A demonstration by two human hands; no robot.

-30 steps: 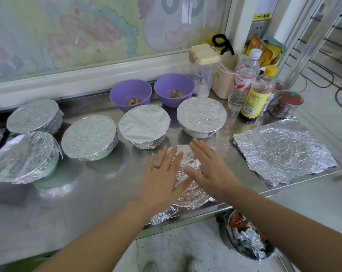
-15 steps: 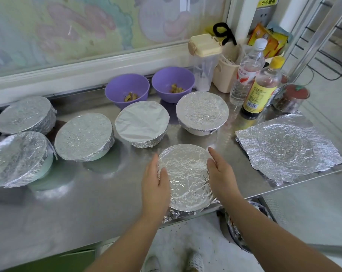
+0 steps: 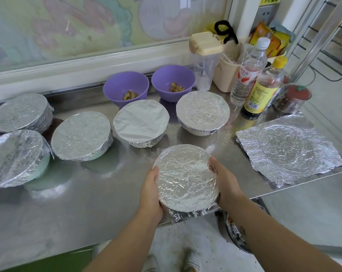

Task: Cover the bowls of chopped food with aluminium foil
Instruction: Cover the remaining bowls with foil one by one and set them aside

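At lower centre, the left hand [image 3: 150,190] and right hand [image 3: 224,180] grip the sides of the foil-covered bowl [image 3: 185,176], fingers curled around its rim.

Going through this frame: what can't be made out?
Head view only.
- Food in the front bowl: under its foil.
- Fingertips of the left hand and right hand gripping it: behind its side.
- Leftmost bowl: cut off by the frame edge.
- Container below the table: blocked by the right forearm.
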